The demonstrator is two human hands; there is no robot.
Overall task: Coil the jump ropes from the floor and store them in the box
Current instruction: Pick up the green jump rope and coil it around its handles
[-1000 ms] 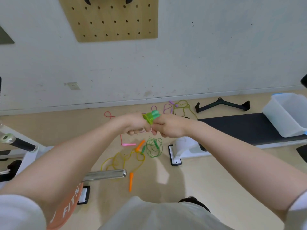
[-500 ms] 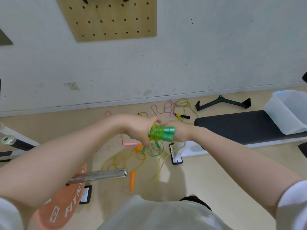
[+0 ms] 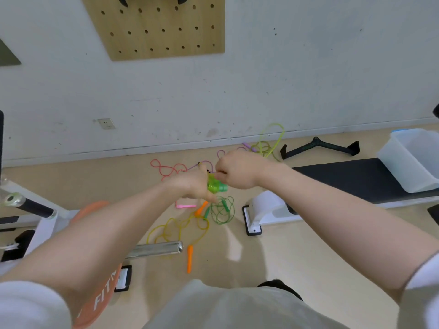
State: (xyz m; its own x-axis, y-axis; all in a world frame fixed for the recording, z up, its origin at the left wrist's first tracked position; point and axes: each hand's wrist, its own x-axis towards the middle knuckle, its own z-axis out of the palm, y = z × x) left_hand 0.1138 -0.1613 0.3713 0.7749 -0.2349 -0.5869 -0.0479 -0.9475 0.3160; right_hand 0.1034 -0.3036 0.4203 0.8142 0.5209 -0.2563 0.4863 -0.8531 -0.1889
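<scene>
Jump rope handles, green, sit bundled between both hands at chest height, cord already wound round them in a tight band. Left hand grips the bundle from the near side, fingers curled round it; long axis of the handles runs roughly left-to-right, free ends poking toward the right hand. Right hand is fisted just above and beside the bundle, pinching the pale green cord tail, which loops up and away behind it toward the wall. Looks like a wrap in progress w/ a fair bit of slack left to take in.

Box, clear plastic w/ a blue lid edge, sits on the black bench well off to the right, so right arm is the nearer one for the drop. My guess: finish wrapping, then swing the bundle rightward, clear of the bench.

Plenty left on the floor: pink rope, purple rope, yellow rope w/ orange handles, another green rope directly below the hands. Task is early, I'd say.
</scene>
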